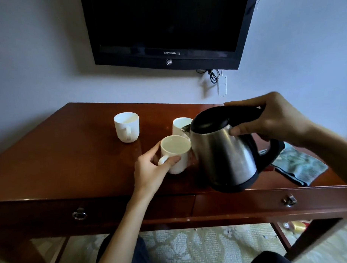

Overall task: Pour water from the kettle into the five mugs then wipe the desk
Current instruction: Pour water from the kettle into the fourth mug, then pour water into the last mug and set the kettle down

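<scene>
A steel kettle with a black lid and handle hangs above the desk, tilted left; my right hand grips its handle from above. Its spout points at a white mug partly hidden behind it. In front stands another white mug, and my left hand holds it by the handle and side. A third white mug stands apart at the back left. Other mugs are not visible.
A blue-green cloth lies on the desk's right side behind the kettle. A black television hangs on the wall above. The desk front has two drawers with metal pulls. My knees show below the desk edge.
</scene>
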A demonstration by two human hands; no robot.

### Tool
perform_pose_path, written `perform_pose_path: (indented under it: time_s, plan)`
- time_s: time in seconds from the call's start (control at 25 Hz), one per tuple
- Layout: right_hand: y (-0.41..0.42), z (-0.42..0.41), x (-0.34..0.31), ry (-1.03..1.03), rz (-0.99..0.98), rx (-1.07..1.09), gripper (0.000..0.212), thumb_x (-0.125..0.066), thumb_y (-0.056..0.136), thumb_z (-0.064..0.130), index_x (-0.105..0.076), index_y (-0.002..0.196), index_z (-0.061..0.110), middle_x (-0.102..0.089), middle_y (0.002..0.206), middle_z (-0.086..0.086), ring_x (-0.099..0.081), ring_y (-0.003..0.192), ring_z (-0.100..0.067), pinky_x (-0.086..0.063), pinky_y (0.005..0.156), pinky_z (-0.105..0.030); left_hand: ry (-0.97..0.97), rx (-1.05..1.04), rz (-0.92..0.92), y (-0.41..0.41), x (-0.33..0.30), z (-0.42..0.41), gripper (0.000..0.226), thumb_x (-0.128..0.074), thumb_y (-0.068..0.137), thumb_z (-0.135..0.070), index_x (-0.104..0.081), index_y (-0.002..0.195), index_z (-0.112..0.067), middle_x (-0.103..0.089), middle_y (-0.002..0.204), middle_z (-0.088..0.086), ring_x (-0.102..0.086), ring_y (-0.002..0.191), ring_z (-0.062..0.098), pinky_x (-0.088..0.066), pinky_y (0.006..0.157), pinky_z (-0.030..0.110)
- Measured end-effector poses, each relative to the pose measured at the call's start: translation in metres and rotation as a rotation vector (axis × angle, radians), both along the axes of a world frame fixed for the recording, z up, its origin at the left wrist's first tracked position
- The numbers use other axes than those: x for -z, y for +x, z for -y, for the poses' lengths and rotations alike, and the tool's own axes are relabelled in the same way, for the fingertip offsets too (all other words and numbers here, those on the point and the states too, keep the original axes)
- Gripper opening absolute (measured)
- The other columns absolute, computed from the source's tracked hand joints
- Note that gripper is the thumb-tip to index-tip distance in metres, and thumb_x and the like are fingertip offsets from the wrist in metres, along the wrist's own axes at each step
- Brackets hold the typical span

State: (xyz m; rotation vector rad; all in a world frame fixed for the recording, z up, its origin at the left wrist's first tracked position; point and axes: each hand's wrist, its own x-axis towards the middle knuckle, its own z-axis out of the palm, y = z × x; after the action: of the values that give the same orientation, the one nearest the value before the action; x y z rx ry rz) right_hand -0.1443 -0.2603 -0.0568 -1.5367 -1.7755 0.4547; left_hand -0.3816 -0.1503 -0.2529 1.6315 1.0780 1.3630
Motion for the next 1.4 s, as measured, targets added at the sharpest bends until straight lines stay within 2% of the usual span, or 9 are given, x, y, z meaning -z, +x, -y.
perform_pose_path:
  time_s: [0.08, 0.2, 0.4, 0.6, 0.96, 1.08, 1.16, 1.28, 1.4]
  plan:
    - [0.001, 0.008, 0.013, 0.056, -0.095, 0.003, 0.052, -0.090, 0.066, 0.009, -0.073, 0.104, 0.040, -0.056, 0.044, 0.009, -0.036, 0.040, -0.010, -0.033, 0.041, -0.018, 0.000, -0.098, -0.050, -0.001, -0.004, 0.009, 0.071, -0.081, 0.066, -0.062, -0.066, 0.132, -0.040, -0.054, 0.058, -0.007, -0.049, 0.058, 0.008, -0.046, 0.060, 0.040]
    - [0.004, 0.013, 0.034, 0.114, -0.217, 0.046, 0.061, -0.090, 0.063, 0.016, -0.071, 0.119, 0.033, -0.065, 0.054, 0.009, -0.040, 0.043, -0.013, -0.036, 0.043, -0.023, 0.021, -0.237, -0.215, 0.002, -0.012, 0.018, 0.064, -0.083, 0.072, -0.057, -0.065, 0.132, -0.041, -0.051, 0.055, -0.010, -0.055, 0.061, 0.009, -0.041, 0.058, 0.032]
    - [0.015, 0.025, 0.066, 0.101, -0.428, 0.080, 0.074, -0.087, 0.064, 0.019, -0.063, 0.133, 0.028, -0.050, 0.046, 0.012, -0.029, 0.039, -0.015, -0.030, 0.040, -0.021, -0.004, -0.463, -0.297, 0.013, -0.012, 0.021, 0.062, -0.076, 0.077, -0.063, -0.063, 0.130, -0.035, -0.073, 0.093, -0.004, -0.069, 0.096, 0.025, -0.056, 0.077, 0.041]
    - [0.019, 0.023, 0.072, 0.116, -0.435, 0.069, 0.067, -0.085, 0.073, 0.007, -0.061, 0.133, 0.025, -0.057, 0.050, 0.023, -0.031, 0.035, -0.012, -0.030, 0.038, -0.020, -0.090, -0.572, -0.239, 0.022, -0.023, 0.003, 0.066, -0.077, 0.081, -0.055, -0.058, 0.134, -0.021, -0.071, 0.118, 0.013, -0.065, 0.112, 0.041, -0.051, 0.087, 0.049]
    - [0.022, 0.020, 0.074, 0.111, -0.469, 0.073, 0.069, -0.088, 0.071, 0.009, -0.064, 0.133, 0.028, -0.047, 0.046, 0.011, -0.030, 0.035, -0.013, -0.030, 0.039, -0.020, -0.171, -0.563, -0.217, 0.045, -0.042, -0.040, 0.070, -0.077, 0.083, -0.051, -0.049, 0.129, -0.006, -0.066, 0.124, 0.022, -0.062, 0.115, 0.047, -0.048, 0.089, 0.052]
    - [0.022, 0.021, 0.074, 0.108, -0.466, 0.066, 0.070, -0.088, 0.071, 0.007, -0.063, 0.135, 0.023, -0.050, 0.047, 0.014, -0.033, 0.036, -0.006, -0.032, 0.039, -0.019, -0.178, -0.551, -0.210, 0.051, -0.043, -0.046, 0.072, -0.077, 0.084, -0.051, -0.048, 0.131, -0.005, -0.065, 0.127, 0.023, -0.061, 0.117, 0.048, -0.048, 0.091, 0.053]
    - [0.022, 0.021, 0.073, 0.114, -0.461, 0.065, 0.069, -0.086, 0.072, 0.002, -0.062, 0.135, 0.017, -0.054, 0.047, 0.019, -0.040, 0.036, 0.000, -0.033, 0.044, -0.009, -0.188, -0.540, -0.196, 0.054, -0.044, -0.050, 0.072, -0.077, 0.083, -0.050, -0.048, 0.131, -0.004, -0.065, 0.127, 0.023, -0.060, 0.117, 0.048, -0.048, 0.090, 0.053]
    - [0.022, 0.022, 0.072, 0.115, -0.456, 0.062, 0.069, -0.085, 0.073, -0.002, -0.061, 0.136, 0.014, -0.057, 0.049, 0.022, -0.049, 0.039, 0.005, -0.038, 0.047, -0.006, -0.188, -0.532, -0.189, 0.057, -0.044, -0.052, 0.071, -0.078, 0.083, -0.050, -0.048, 0.129, -0.004, -0.064, 0.127, 0.024, -0.060, 0.117, 0.049, -0.048, 0.089, 0.053]
    - [0.022, 0.022, 0.072, 0.109, -0.465, 0.070, 0.069, -0.085, 0.073, 0.000, -0.062, 0.135, 0.018, -0.054, 0.047, 0.020, -0.042, 0.036, 0.000, -0.033, 0.045, -0.007, -0.183, -0.513, -0.200, 0.053, -0.043, -0.051, 0.074, -0.076, 0.084, -0.053, -0.048, 0.132, -0.005, -0.064, 0.129, 0.023, -0.059, 0.119, 0.048, -0.048, 0.091, 0.054]
